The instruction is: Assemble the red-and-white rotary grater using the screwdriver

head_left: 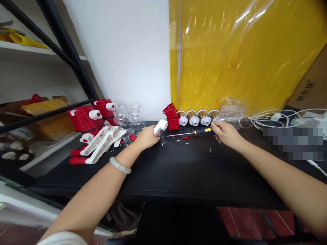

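The left hand (147, 136) is closed around a white crank handle (160, 127) above the desk (186, 173), left of the middle; its rounded white end points up and to the right, away from the person, and the long axis slants down and left into the fist. A red tip (133, 137) shows on the other side of the fist, roughly in line, but whether it belongs to the same piece cannot be told. The screwdriver (201, 131) lies nearly level across the view, its shaft pointing left with the tip just beside the left hand, its black-and-yellow handle to the right. Thumb and fingers of the right hand (226, 133) meet the butt of that handle; whether they grip it cannot be told. Behind it stand four grater drums (192, 117) in a row, white ends facing the person. On the left, more white handles (98, 144) lie heaped, their red grips pointing left. The brown carton (310, 81) at right bears dark characters running sideways and a ® mark, too blurred to read surely; a pale label (21, 132) on the left shelf is illegible.
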Demonstrator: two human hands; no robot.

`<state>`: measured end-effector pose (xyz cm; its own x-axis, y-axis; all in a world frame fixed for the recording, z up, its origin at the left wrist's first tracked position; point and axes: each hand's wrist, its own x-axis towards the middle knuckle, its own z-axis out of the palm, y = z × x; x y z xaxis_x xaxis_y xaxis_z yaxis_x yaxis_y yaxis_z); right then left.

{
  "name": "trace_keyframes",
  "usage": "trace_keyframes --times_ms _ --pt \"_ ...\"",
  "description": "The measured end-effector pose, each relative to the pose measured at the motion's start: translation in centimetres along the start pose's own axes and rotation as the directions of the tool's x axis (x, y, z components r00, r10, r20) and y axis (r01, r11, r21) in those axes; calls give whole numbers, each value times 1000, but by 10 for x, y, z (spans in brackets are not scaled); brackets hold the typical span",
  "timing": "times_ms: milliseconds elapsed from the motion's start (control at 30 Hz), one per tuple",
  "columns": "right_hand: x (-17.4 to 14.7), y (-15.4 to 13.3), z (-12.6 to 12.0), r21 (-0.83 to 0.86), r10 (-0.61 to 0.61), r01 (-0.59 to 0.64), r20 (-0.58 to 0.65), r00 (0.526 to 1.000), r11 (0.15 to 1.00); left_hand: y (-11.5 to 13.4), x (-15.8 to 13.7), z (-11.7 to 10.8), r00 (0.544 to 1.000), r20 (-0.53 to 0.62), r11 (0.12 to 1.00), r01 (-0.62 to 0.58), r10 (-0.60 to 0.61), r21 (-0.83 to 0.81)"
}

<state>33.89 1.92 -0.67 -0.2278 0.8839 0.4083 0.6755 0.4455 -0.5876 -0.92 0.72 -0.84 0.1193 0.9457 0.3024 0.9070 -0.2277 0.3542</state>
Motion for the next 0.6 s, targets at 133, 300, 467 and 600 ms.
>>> trace_keyframes --times_ms 133,300,467,600 --pt "0 -3 1 9 20 -20 5 1000 1000 3 -1 1 1000 7 1000 -7 6 24" --pt "0 -3 0 9 25 -26 13 1000 1000 3 -1 1 1000 14 1000 -6 6 29" --pt "-1 -1 -1 29 28 -29 22 999 999 1 0 2 1000 21 1000 -2 2 3" --pt "-1 1 -1 41 12 -13 19 1000 999 1 0 1 999 31 1000 4 -4 -26"
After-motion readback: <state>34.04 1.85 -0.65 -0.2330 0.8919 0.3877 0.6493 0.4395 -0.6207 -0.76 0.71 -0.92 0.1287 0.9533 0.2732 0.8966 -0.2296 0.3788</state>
